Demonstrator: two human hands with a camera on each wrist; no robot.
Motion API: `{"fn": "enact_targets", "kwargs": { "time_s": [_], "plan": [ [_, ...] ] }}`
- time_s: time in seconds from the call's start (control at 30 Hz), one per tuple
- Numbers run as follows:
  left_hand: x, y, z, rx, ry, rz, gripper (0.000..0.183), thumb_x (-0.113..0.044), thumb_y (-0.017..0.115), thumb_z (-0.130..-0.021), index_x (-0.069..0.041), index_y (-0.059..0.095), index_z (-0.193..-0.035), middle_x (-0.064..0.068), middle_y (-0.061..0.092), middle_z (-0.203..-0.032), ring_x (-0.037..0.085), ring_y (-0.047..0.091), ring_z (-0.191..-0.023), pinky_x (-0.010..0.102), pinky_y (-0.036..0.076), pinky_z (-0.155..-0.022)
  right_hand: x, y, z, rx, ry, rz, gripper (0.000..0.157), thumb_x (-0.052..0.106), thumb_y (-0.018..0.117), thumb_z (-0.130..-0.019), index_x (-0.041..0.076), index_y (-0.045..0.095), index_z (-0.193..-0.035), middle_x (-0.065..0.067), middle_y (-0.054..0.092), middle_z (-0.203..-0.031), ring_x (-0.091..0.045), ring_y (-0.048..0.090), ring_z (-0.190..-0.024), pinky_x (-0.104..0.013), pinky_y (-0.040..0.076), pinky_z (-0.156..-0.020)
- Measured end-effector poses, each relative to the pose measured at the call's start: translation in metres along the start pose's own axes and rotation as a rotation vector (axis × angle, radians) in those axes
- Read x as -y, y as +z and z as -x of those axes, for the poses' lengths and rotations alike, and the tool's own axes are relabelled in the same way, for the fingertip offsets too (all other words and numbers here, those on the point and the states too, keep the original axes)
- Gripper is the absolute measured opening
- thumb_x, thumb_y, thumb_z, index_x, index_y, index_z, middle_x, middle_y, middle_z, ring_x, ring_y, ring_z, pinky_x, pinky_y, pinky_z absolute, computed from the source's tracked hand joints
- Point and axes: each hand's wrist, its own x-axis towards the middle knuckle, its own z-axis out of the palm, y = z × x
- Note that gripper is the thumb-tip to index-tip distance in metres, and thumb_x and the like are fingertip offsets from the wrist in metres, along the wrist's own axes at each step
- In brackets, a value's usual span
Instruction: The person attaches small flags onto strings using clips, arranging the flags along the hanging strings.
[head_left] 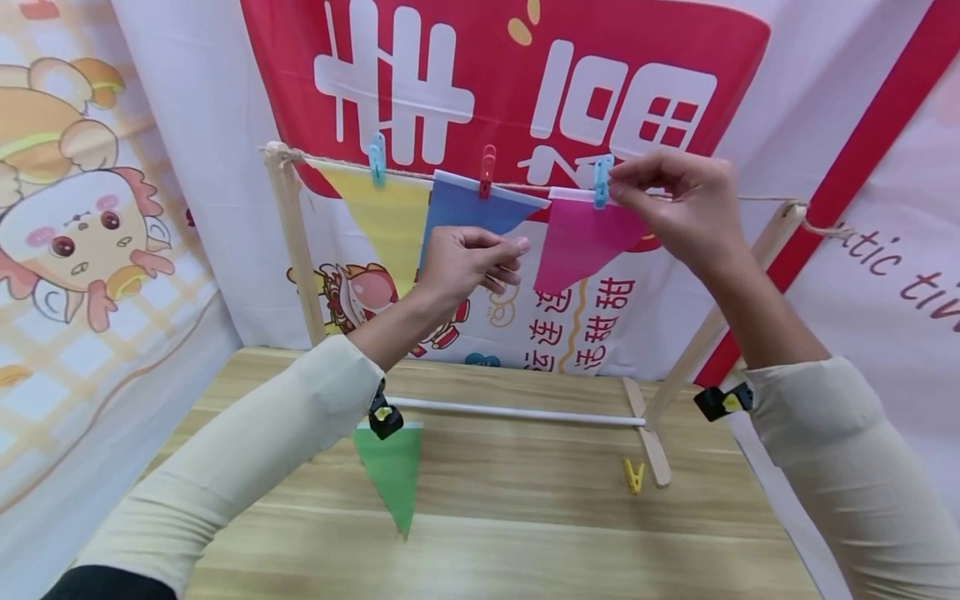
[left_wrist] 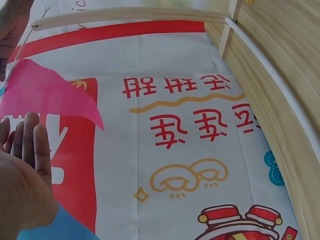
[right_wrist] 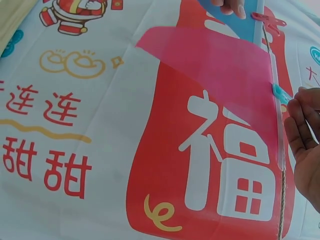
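Observation:
A string [head_left: 517,185] carries yellow [head_left: 397,208], blue [head_left: 472,204] and pink [head_left: 581,233] pennant flags. Blue clothespins fasten the yellow and pink ones; a red clothespin [head_left: 487,171] clips the blue one. My right hand [head_left: 686,200] is up at the blue clothespin [head_left: 602,181] on the pink flag. In the right wrist view its fingertips lie right beside the clothespin's handles [right_wrist: 286,97]. In front of the blue flag, my left hand [head_left: 472,267] holds nothing, its fingers loosely curled. The left wrist view shows those fingers [left_wrist: 29,142] below the pink flag [left_wrist: 45,92].
Wooden posts [head_left: 292,242] hold up the string, with a white rod [head_left: 517,411] low between them. On the wooden table [head_left: 525,517] lie a green pennant flag [head_left: 393,471] and a yellow clothespin [head_left: 633,476]. A printed cloth [head_left: 465,108] hangs behind.

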Motion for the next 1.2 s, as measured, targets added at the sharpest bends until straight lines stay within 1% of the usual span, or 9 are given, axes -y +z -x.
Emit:
{"fn": "enact_targets", "kwargs": {
  "time_s": [0.07, 0.17, 0.4, 0.63, 0.73, 0.9, 1.03, 1.13, 1.2],
  "plan": [
    [0.000, -0.001, 0.001, 0.002, 0.008, 0.004, 0.029, -0.037, 0.088, -0.101, -0.009, 0.088, -0.111, 0.011, 0.087, -0.100, 0.025, 0.087, -0.088, 0.050, 0.072, -0.089, 0.001, 0.001, 0.001, 0.004, 0.000, 0.003, 0.029, 0.019, 0.088, -0.099, 0.010, 0.086, -0.127, -0.005, 0.085, -0.127, -0.014, 0.077, -0.122, -0.025, 0.066, -0.103],
    [0.001, -0.002, 0.002, 0.003, 0.014, 0.009, 0.028, -0.034, 0.088, -0.102, -0.008, 0.088, -0.111, 0.012, 0.087, -0.099, 0.025, 0.087, -0.086, 0.052, 0.072, -0.090, 0.002, 0.002, 0.005, 0.014, 0.009, 0.025, 0.030, 0.020, 0.088, -0.099, 0.011, 0.086, -0.128, -0.007, 0.084, -0.129, -0.015, 0.075, -0.126, -0.027, 0.066, -0.106],
    [0.006, -0.007, 0.003, 0.003, 0.000, 0.021, 0.028, -0.030, 0.087, -0.102, -0.005, 0.088, -0.115, 0.011, 0.087, -0.097, 0.026, 0.087, -0.086, 0.034, 0.072, -0.079, 0.002, 0.003, 0.016, 0.043, -0.007, 0.092, 0.031, 0.022, 0.088, -0.099, 0.016, 0.086, -0.130, -0.005, 0.084, -0.132, -0.015, 0.074, -0.130, -0.025, 0.065, -0.105],
    [0.013, -0.016, 0.009, 0.020, -0.044, 0.021, 0.029, -0.032, 0.088, -0.102, -0.006, 0.088, -0.115, 0.018, 0.086, -0.101, 0.024, 0.086, -0.085, 0.041, 0.073, -0.084, -0.004, 0.005, 0.029, 0.061, -0.070, 0.120, 0.031, 0.015, 0.089, -0.098, 0.014, 0.086, -0.128, -0.004, 0.085, -0.129, -0.011, 0.074, -0.126, -0.019, 0.064, -0.101],
    [0.018, -0.021, 0.012, 0.022, -0.066, 0.017, 0.028, -0.031, 0.088, -0.102, -0.006, 0.088, -0.114, 0.019, 0.086, -0.103, 0.025, 0.087, -0.086, 0.038, 0.073, -0.080, -0.007, 0.007, 0.035, 0.074, -0.075, 0.116, 0.031, 0.013, 0.089, -0.097, 0.013, 0.086, -0.127, -0.004, 0.085, -0.131, -0.010, 0.075, -0.124, -0.016, 0.063, -0.099],
    [0.027, -0.025, 0.015, 0.028, -0.093, 0.056, 0.027, -0.027, 0.088, -0.102, -0.003, 0.087, -0.113, 0.026, 0.084, -0.107, 0.023, 0.087, -0.081, 0.032, 0.071, -0.072, -0.012, 0.012, 0.047, 0.092, -0.055, 0.124, 0.032, 0.013, 0.090, -0.096, 0.013, 0.086, -0.128, -0.003, 0.083, -0.134, -0.012, 0.074, -0.125, -0.019, 0.065, -0.099],
    [0.031, -0.027, 0.018, 0.032, -0.110, 0.062, 0.028, -0.029, 0.089, -0.101, -0.003, 0.088, -0.113, 0.022, 0.086, -0.104, 0.027, 0.087, -0.083, 0.035, 0.072, -0.074, -0.017, 0.016, 0.053, 0.098, -0.060, 0.107, 0.032, 0.009, 0.089, -0.096, 0.010, 0.085, -0.128, -0.005, 0.083, -0.133, -0.014, 0.075, -0.126, -0.019, 0.064, -0.100],
    [0.033, -0.028, 0.019, 0.031, -0.118, 0.031, 0.029, -0.032, 0.090, -0.100, -0.005, 0.088, -0.112, 0.016, 0.087, -0.100, 0.030, 0.087, -0.087, 0.036, 0.072, -0.076, -0.020, 0.017, 0.056, 0.107, -0.073, 0.091, 0.031, 0.006, 0.089, -0.096, 0.007, 0.085, -0.127, -0.007, 0.084, -0.130, -0.014, 0.076, -0.124, -0.016, 0.063, -0.100],
    [0.035, -0.029, 0.020, 0.029, -0.120, 0.016, 0.030, -0.033, 0.090, -0.100, -0.005, 0.088, -0.112, 0.016, 0.087, -0.099, 0.029, 0.087, -0.087, 0.037, 0.073, -0.077, -0.022, 0.018, 0.057, 0.110, -0.076, 0.092, 0.030, 0.007, 0.088, -0.096, 0.007, 0.085, -0.126, -0.007, 0.085, -0.129, -0.013, 0.077, -0.122, -0.015, 0.062, -0.099]
  ]
}}
